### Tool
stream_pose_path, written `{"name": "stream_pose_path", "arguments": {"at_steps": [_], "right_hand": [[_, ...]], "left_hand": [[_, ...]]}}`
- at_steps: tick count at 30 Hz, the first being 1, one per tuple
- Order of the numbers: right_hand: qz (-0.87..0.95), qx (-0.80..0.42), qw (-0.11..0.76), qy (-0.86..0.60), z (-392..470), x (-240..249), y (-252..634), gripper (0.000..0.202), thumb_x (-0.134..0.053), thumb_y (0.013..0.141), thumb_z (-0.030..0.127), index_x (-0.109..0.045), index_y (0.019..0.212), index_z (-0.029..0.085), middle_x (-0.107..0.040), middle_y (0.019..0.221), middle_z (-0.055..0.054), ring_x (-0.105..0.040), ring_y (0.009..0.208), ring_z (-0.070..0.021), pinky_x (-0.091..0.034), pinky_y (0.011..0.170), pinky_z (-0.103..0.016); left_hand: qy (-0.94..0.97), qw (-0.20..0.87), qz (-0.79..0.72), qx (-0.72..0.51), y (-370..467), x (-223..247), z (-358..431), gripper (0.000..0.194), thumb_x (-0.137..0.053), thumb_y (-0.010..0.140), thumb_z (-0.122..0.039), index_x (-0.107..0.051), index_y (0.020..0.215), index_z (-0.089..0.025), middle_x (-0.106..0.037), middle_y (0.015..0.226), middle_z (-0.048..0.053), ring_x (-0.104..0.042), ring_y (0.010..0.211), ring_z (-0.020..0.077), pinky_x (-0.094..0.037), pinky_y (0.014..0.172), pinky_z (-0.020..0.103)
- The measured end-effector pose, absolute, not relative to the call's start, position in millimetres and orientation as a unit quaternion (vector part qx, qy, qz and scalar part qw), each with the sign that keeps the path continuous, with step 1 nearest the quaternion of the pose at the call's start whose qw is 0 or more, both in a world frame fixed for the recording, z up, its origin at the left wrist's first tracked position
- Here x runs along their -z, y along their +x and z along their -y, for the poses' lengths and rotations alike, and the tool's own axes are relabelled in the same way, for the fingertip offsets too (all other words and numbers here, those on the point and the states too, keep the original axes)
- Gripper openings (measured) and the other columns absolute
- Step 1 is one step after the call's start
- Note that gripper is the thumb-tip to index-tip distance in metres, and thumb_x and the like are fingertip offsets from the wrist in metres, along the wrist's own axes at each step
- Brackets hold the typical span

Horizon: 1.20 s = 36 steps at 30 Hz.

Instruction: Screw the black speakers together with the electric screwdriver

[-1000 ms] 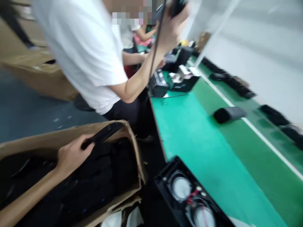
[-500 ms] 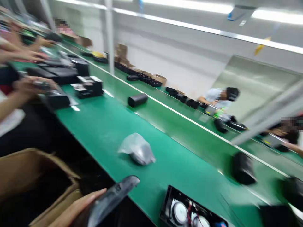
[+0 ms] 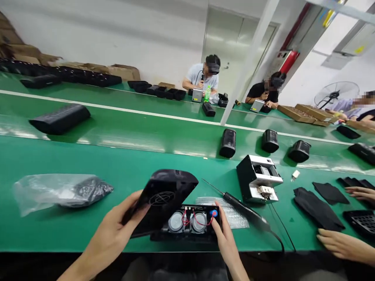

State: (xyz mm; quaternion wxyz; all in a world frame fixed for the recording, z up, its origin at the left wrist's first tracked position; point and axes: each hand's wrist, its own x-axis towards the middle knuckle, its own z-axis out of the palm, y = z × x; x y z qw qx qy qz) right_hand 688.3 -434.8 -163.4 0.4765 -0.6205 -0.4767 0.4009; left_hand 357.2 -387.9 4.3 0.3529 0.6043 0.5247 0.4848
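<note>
- I had the left hand (image 3: 113, 230) clamped on a black shell (image 3: 172, 187), thumb on the face towards me; its other fingers were partly hidden behind.
- My right hand (image 3: 227, 238) was closed about the right end of an open speaker housing (image 3: 187, 237), the thumb beside a blue part (image 3: 213, 213).
- That housing sat at the near edge of the green bench (image 3: 125, 164), with two round drivers (image 3: 176, 221) and red wires (image 3: 185, 221) showing inside.
- The shell hung tilted over the housing's left end and blocked my view of it; I couldn't tell whether they touched.
- Just beyond the right hand lay a bubble-wrap sheet (image 3: 238, 221) and a corded screwdriver (image 3: 247, 211), with a black-and-white device (image 3: 259, 181) behind.
- A clear bag (image 3: 49, 191) lay well to the left.
- At far right, a co-worker's hand (image 3: 342, 244) rested near black cloth pieces (image 3: 318, 208).
</note>
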Motion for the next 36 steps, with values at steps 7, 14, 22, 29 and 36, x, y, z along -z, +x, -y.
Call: {"name": "stream_pose_path", "arguments": {"at_steps": [7,14,22,29,36], "right_hand": [[0.454,-0.445,0.442,-0.633,453.1,144.3,682.9,0.08,-0.062,0.107,0.074,-0.051,0.173,0.032,-0.05,0.179,-0.007,-0.04,0.171,-0.0323,-0.035,0.14,-0.053],[0.486,-0.426,0.398,-0.651,451.4,132.8,697.1,0.063,-0.061,0.11,0.062,-0.063,0.165,0.032,-0.061,0.17,-0.005,-0.055,0.161,-0.0348,-0.048,0.134,-0.051],[0.442,-0.424,0.516,-0.598,492.4,83.6,726.1,0.044,-0.059,0.116,0.049,-0.069,0.157,0.035,-0.066,0.166,-0.007,-0.059,0.157,-0.0372,-0.057,0.127,-0.053],[0.484,-0.437,0.554,-0.517,490.3,110.5,719.7,0.05,-0.06,0.117,0.039,-0.058,0.167,0.037,-0.056,0.175,-0.008,-0.054,0.162,-0.0376,-0.059,0.126,-0.054],[0.497,-0.464,0.45,-0.579,514.4,141.6,710.1,0.068,-0.069,0.111,0.05,-0.044,0.174,0.045,-0.045,0.183,-0.002,-0.044,0.169,-0.0332,-0.048,0.134,-0.053]], "left_hand": [[0.26,0.679,-0.566,-0.388,369.5,1.5,374.2,0.043,-0.1,0.075,-0.057,-0.089,0.106,-0.028,-0.091,0.103,0.009,-0.088,0.081,0.035,-0.075,0.07,0.042],[0.109,0.814,-0.43,-0.375,372.4,40.0,409.3,0.093,-0.06,0.08,-0.103,-0.092,0.126,-0.027,-0.083,0.141,0.017,-0.083,0.123,0.0469,-0.069,0.109,0.06],[0.615,0.528,-0.47,-0.349,368.8,39.9,434.9,0.074,-0.071,0.097,-0.08,-0.071,0.159,-0.04,-0.078,0.151,0.011,-0.08,0.127,0.0464,-0.074,0.096,0.059],[0.934,0.036,-0.326,-0.138,401.7,31.9,398.3,0.088,-0.087,0.096,-0.019,-0.05,0.17,-0.049,-0.05,0.172,0.015,-0.054,0.155,0.0425,-0.051,0.124,0.068],[0.962,0.039,-0.268,-0.047,380.4,53.0,375.9,0.086,-0.084,0.098,-0.027,-0.047,0.174,-0.039,-0.049,0.171,0.02,-0.059,0.146,0.0425,-0.057,0.114,0.057]]}}
